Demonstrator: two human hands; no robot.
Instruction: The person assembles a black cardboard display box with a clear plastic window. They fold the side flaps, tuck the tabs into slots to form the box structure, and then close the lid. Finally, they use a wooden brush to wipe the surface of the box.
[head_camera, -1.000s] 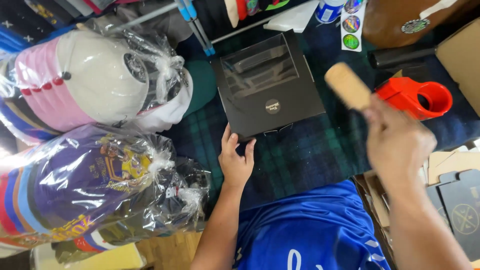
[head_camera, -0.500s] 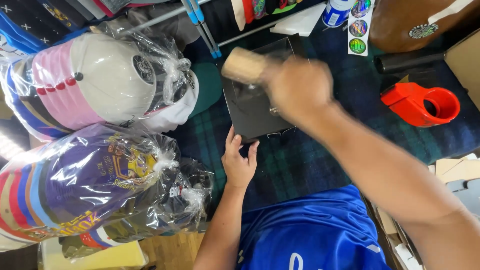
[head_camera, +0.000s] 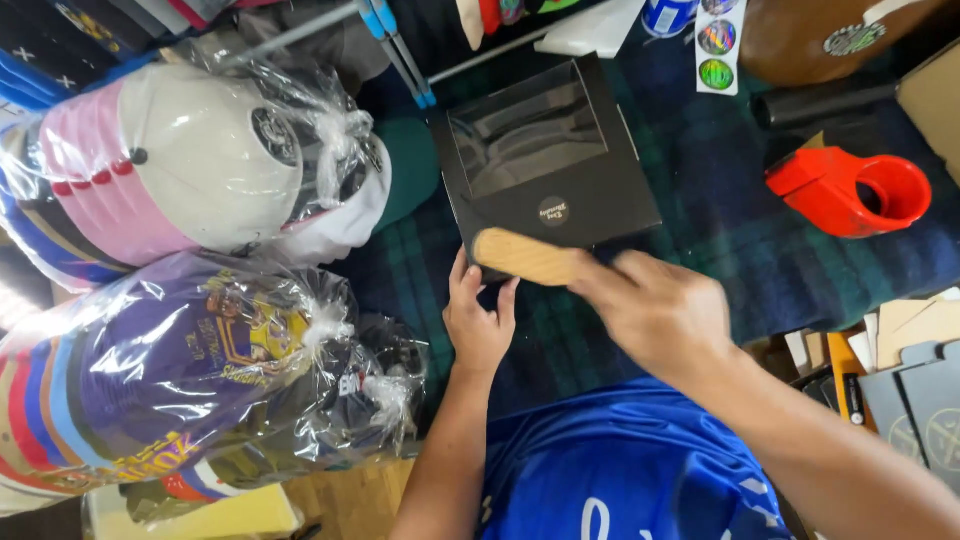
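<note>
Head view: black window box (head_camera: 548, 160) lies flat on the dark plaid cloth (head_camera: 730, 250); left hand (head_camera: 478, 325) at the box's near-left corner, fingers extended, released, tips touching its edge; right hand (head_camera: 655, 310) clenched around a wooden-handled tool (head_camera: 525, 258) crossing the box's near edge; forearm angled in from lower right.

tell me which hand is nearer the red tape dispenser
Right. The right hand sits below and left of the red tape dispenser, holding a wooden-handled tool over the black box. The left hand is farther left, at the box's near edge.
</note>
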